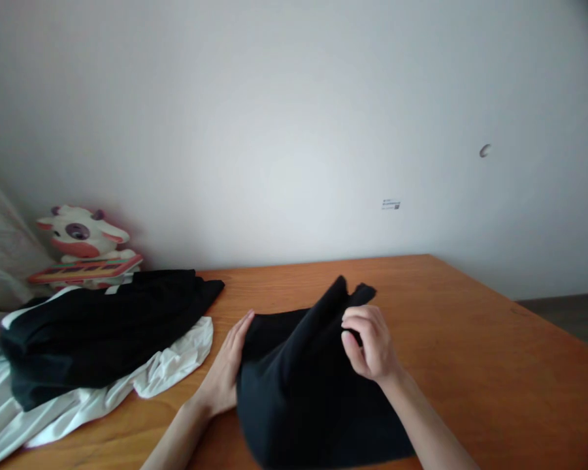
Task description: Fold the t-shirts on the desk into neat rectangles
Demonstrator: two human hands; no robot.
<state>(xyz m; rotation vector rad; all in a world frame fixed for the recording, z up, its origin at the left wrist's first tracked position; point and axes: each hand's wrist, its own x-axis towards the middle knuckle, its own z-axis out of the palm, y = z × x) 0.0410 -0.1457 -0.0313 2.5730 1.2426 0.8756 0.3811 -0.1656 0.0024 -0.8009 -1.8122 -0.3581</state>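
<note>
A piece of black cloth (318, 405), perhaps a garment, lies in front of me with its upper right part lifted in a fold. My right hand (372, 343) pinches that raised part between curled fingers and thumb. Along the cloth's left edge rests my left hand (225, 369), its fingers stretched out and touching the fabric. Part of the left thumb side is hidden by the cloth. The cloth's lower portion spreads toward the bottom of the view, where the frame cuts it off.
On the wooden table (470, 365), a heap of black clothing (102, 333) lies over white fabric (176, 365) at the left. Behind it stands a cow-shaped toy (85, 241) with a keyboard. A white wall (294, 130) rises behind the table, and a pale curtain (4, 241) hangs far left.
</note>
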